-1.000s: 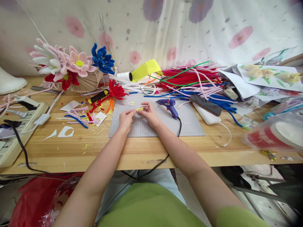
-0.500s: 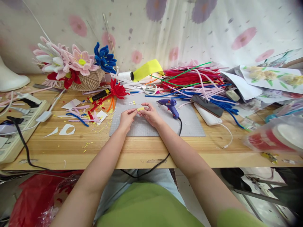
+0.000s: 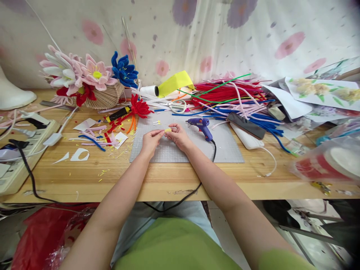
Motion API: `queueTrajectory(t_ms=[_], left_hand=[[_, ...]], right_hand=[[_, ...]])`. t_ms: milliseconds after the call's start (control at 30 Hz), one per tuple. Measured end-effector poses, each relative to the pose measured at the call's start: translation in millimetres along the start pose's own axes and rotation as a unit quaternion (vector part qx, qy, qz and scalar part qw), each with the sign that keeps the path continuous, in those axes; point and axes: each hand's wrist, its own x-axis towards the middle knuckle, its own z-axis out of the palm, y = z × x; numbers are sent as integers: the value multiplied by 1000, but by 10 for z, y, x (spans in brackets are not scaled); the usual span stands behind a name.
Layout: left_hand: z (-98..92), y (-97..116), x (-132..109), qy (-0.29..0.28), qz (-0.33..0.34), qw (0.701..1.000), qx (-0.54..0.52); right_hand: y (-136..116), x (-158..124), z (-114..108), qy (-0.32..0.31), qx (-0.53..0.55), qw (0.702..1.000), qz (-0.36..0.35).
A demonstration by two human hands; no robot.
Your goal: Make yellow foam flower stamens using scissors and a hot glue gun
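Over the grey cutting mat (image 3: 174, 153), my left hand (image 3: 151, 142) and my right hand (image 3: 179, 137) meet fingertip to fingertip. Between them is a small yellow strip (image 3: 168, 130), pinched from both sides and mostly covered by the fingers. Whether it is paper or cloth is too small to make out. A purple glue gun (image 3: 203, 126) lies on the mat just right of my right hand. Tiny yellow and white bits (image 3: 158, 123) sit on the mat beyond my left hand. A red fuzzy flower (image 3: 140, 106) lies at the mat's upper left corner.
Scissors (image 3: 177, 106), a yellow sheet (image 3: 177, 83) and a heap of red chenille stems (image 3: 230, 92) fill the back. A phone (image 3: 246, 126) lies to the right. Scraps and a craft knife (image 3: 119, 113) lie left. The glue gun's black cord (image 3: 194, 192) hangs over the front edge.
The yellow strip shows less between my fingers than before, and the thin white bit beneath it is out of sight. My hands have otherwise stayed in place.
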Motion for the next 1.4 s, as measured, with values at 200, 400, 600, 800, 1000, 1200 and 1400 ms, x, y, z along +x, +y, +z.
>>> queueTrajectory(t_ms=[200,400,600,800,1000,1200,1400], left_hand=[[11,-14,8,-4,27,1000,5],[6,-26,28,0,17,1000,4],[8,-39,55,14,1,1000,-8],[24,-46,76,38,-6,999,-1],[32,-19,77,36,-22,998,-39],[32,32,45,6,-44,994,-97],[41,14,53,4,-38,993,-108]], right_hand=[[25,22,-5,21,-27,999,-4],[41,19,2,43,-73,996,-19],[30,-4,25,28,-87,995,-29],[24,1,36,18,-87,995,-49],[53,32,39,26,-82,994,-64],[46,29,34,36,-78,994,-69],[66,41,18,20,-87,993,-78]])
